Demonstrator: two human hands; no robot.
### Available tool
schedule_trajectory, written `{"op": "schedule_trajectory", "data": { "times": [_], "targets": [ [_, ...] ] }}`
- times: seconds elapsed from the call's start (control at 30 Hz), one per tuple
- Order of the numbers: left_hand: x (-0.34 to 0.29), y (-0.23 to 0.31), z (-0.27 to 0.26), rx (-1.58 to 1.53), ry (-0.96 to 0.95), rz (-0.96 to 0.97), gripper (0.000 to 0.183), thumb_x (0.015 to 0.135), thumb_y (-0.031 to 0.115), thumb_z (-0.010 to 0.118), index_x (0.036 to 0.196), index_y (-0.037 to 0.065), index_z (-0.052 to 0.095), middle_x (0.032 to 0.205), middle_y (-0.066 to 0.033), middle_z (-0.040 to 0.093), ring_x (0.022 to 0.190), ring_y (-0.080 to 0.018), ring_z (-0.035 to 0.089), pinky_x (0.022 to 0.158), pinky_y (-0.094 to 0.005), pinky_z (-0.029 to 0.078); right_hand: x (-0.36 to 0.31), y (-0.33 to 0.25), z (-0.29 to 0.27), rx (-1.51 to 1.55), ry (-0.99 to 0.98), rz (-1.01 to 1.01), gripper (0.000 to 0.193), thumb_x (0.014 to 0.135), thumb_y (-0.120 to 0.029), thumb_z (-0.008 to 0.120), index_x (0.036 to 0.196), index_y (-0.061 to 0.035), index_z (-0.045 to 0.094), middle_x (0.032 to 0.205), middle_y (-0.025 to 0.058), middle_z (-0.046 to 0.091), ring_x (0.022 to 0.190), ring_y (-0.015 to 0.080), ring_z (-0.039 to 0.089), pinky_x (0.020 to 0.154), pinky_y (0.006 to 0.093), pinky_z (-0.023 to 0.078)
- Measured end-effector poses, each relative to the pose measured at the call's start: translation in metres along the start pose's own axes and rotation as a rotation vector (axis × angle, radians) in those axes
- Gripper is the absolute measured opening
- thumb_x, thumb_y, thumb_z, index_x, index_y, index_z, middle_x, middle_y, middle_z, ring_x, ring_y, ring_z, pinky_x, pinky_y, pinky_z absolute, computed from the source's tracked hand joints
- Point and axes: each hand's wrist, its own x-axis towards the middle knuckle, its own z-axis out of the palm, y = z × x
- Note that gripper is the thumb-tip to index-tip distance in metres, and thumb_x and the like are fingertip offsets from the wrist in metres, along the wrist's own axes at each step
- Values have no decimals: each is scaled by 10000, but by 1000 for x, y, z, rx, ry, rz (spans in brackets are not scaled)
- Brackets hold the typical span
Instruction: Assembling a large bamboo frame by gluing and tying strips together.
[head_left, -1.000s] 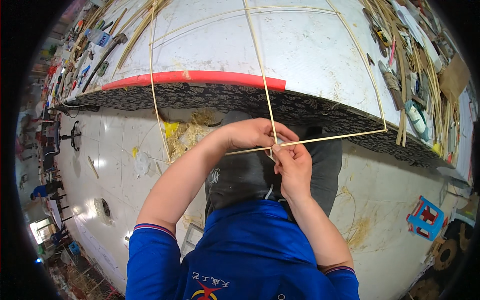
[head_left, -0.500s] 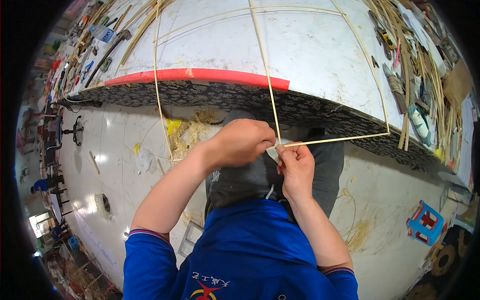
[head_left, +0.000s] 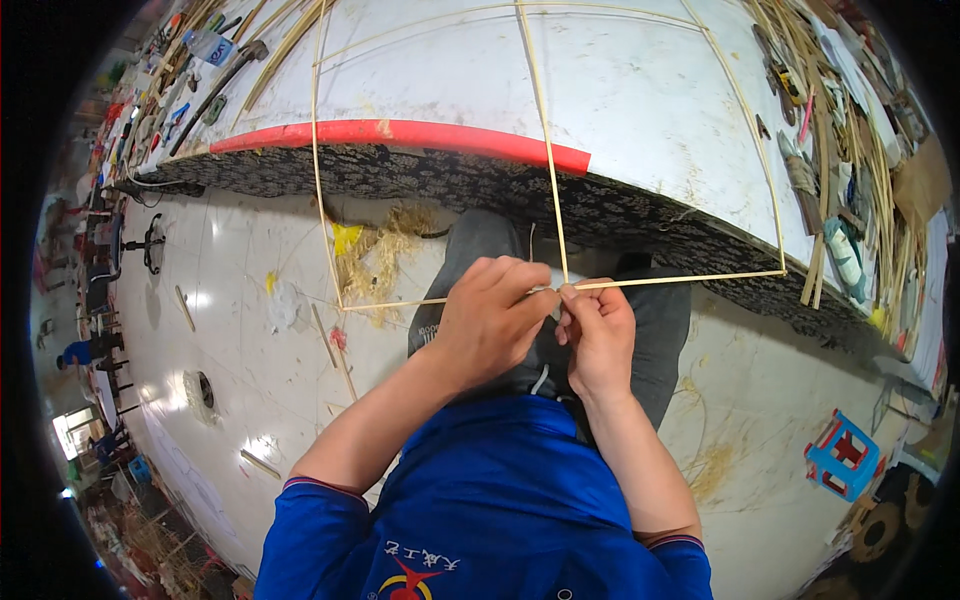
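Note:
A light frame of thin bamboo strips reaches from the worktable toward my lap, its near crosspiece running left to right over my knees. My right hand pinches the joint where the middle strip meets this crosspiece, thumb and index finger pressed together. Close beside it, my left hand has its fingers closed just left of the joint. Whatever lies between the left fingertips is too small and too covered to make out. The far part of the frame rests over the white tabletop.
A red strip lines the table edge above a dark patterned cloth. A hammer and plastic bottle lie at left; bamboo strips and tools crowd the right. Shavings litter the floor. A blue stool stands at right.
My left hand has swung down and turned, its fingers still by the joint, uncovering the crosspiece's left part. My right hand keeps its pinch. The frame has shifted slightly in view.

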Motion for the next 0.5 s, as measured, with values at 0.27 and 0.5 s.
{"op": "schedule_trajectory", "data": {
  "times": [0.27, 0.5],
  "targets": [
    [-5, -8, 10, -161, -21, -19, 195, 797, 27, 656, 986, 38, 611, 1353, -148, 613, 1186, -337, 633, 928, -430, 526, 2, -3, -1, 9, -28, -10, 57, 960, -78, 656, 937, -51, 612, 747, 10, 594, 623, 75, 548, 514, 228, 438],
    [-8, 0, 15, -146, -29, -95, 214, 795, 31, 636, 1008, 43, 627, 1387, -138, 606, 1041, -295, 673, 828, -393, 540, 5, -7, -3, 16, -37, 8, 59, 955, -70, 664, 938, -46, 612, 754, 14, 600, 629, 79, 552, 517, 227, 442]
  ]
}}
